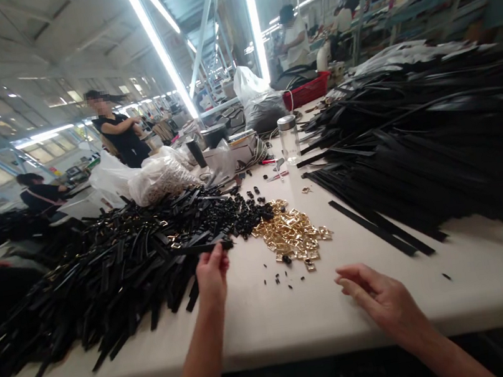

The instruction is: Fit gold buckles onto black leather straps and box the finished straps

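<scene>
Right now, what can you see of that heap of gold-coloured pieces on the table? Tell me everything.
The heap of gold-coloured pieces is a low, loose mound of many small, shiny frames that look like metal; the clearer ones are roughly rectangular with open middles. They lie jumbled at all angles on the pale table. On the left, the heap meets a spread of small black pieces. Some stray gold lies apart, behind it. Neither the left hand nor the right hand touches it.
</scene>
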A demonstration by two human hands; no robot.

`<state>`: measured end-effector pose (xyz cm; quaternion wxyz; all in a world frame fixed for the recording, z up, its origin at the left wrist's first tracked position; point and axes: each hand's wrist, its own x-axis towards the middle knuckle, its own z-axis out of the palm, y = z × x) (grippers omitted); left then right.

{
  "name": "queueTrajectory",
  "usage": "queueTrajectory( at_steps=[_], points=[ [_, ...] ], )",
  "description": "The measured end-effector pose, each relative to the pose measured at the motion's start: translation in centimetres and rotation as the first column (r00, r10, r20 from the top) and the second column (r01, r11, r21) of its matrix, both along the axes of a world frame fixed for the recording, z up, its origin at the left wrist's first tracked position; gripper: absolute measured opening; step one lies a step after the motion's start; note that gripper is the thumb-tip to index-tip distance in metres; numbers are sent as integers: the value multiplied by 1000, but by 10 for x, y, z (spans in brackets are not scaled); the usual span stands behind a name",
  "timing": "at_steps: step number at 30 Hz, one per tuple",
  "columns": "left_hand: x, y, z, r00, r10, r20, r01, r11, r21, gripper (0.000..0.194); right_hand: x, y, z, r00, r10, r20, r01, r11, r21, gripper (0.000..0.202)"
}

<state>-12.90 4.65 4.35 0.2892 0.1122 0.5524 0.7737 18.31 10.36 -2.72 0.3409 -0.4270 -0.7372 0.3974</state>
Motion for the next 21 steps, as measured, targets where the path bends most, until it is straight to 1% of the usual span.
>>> queueTrajectory(
  at_steps=[2,3,4,5,7,8,10,12,13,15,17,19,21],
  points=[
    [-28,7,20,992,122,37,-123,992,6,20,11,4,4,998,-48,47,43,995,91,25],
    [-38,9,26,987,149,63,-151,988,20,16,15,7,7,995,-72,70,60,987,151,23],
    [-45,9,30,986,126,108,-129,991,18,13,20,10,11,991,-94,94,72,974,214,22],
    [-50,9,31,986,90,144,-94,995,27,12,25,15,15,985,-128,119,90,955,281,22],
    [-50,4,26,974,96,203,-92,995,-29,15,34,28,22,960,-216,177,128,904,407,22],
    [-46,0,21,974,69,215,-59,997,-51,12,39,36,25,936,-264,231,139,884,446,22],
    [-32,-12,9,980,-18,200,37,995,-89,7,48,52,30,856,-356,374,151,865,478,23],
    [-13,-26,-3,980,-112,164,133,984,-121,24,52,65,33,776,-400,488,150,868,473,22],
    [-3,-32,-10,976,-152,155,175,974,-141,34,51,71,33,753,-406,518,147,871,468,19],
    [14,-44,-20,964,-219,152,247,950,-194,53,47,79,34,735,-399,548,137,879,457,16],
    [28,-52,-29,953,-268,138,295,926,-237,63,41,85,35,717,-384,582,112,887,447,18],
    [39,-57,-34,946,-306,107,323,908,-265,65,35,88,37,697,-365,617,78,894,442,23],
    [49,-62,-36,939,-334,80,343,897,-279,64,32,92,40,693,-347,632,45,896,442,26]
  ],
)
